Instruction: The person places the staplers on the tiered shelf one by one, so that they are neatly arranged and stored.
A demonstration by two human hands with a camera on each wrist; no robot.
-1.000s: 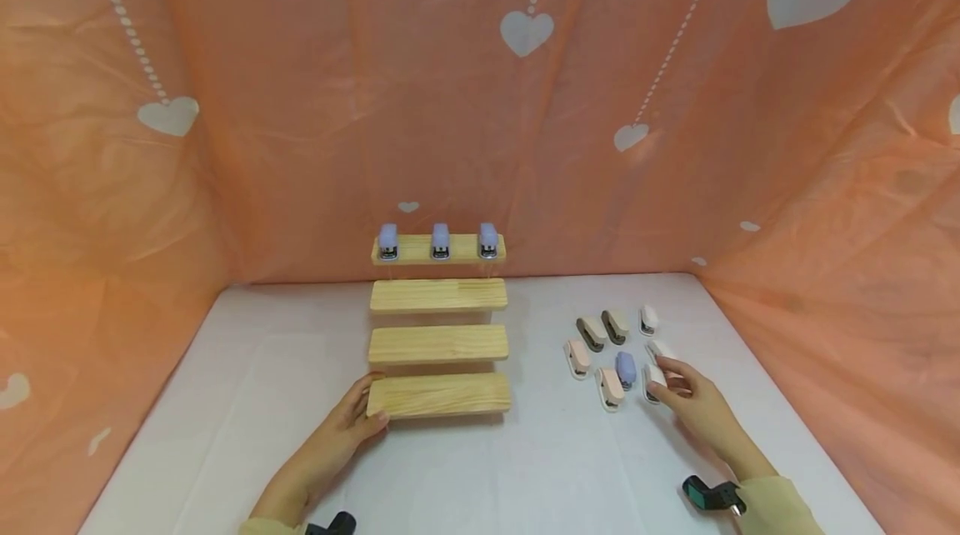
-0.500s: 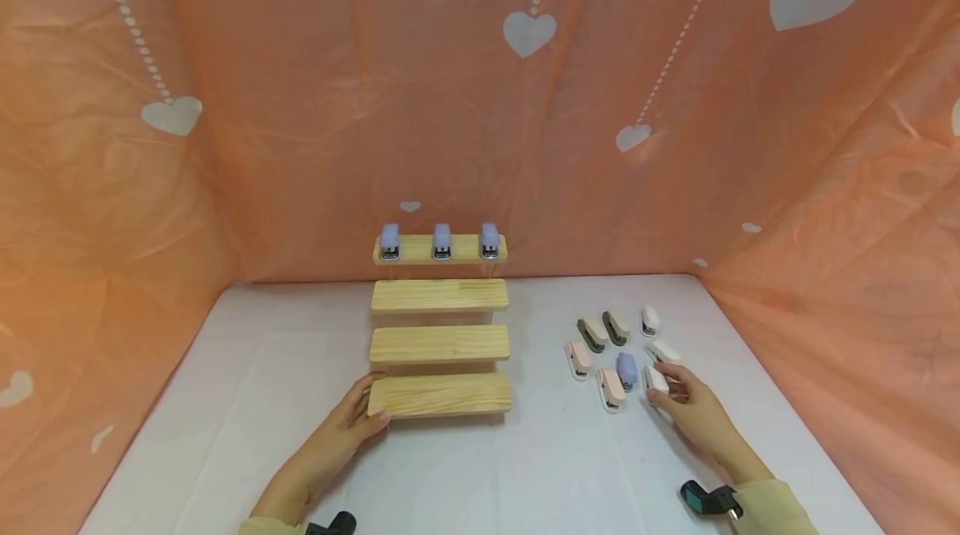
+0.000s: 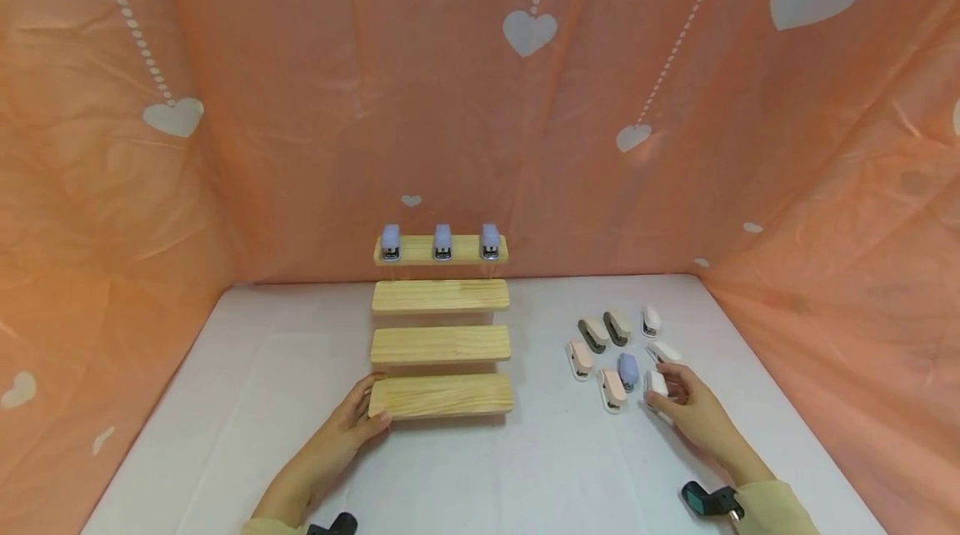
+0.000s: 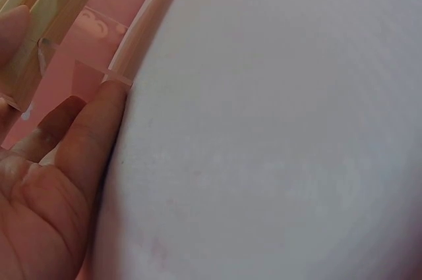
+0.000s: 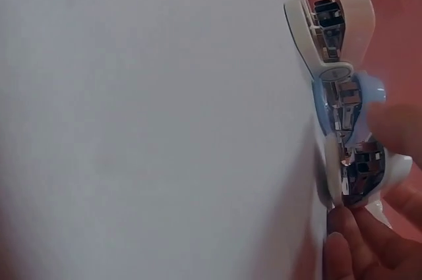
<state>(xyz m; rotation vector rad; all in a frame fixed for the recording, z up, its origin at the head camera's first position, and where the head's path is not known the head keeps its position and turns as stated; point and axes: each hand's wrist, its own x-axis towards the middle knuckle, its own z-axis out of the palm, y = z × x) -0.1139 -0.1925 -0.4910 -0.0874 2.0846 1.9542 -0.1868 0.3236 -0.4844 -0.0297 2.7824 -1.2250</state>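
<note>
My left hand (image 3: 347,422) grips the left end of the lowest wooden shelf (image 3: 442,396), its thumb at the front edge. In the left wrist view, the fingers (image 4: 95,132) reach below the shelf, close to the white tabletop. My right hand (image 3: 690,410) pinches a small white stapler (image 3: 656,383) between thumb and fingers. The right wrist view shows this white stapler (image 5: 369,171) on its base against the tabletop, beside a blue-purple stapler (image 5: 349,105) and a pale pink stapler (image 5: 333,33). Another white stapler (image 3: 663,350) lies just beyond the right fingertips.
Three purple staplers (image 3: 442,242) stand in a row on the top shelf (image 3: 467,248). Below it are the second shelf (image 3: 441,296) and third shelf (image 3: 440,344). Beige staplers (image 3: 592,333), pink staplers (image 3: 579,358) and a farther white stapler (image 3: 651,321) are at right.
My right thumb and fingers have drawn in around the near white stapler, which has shifted very slightly. My left hand stays on the lowest shelf.
</note>
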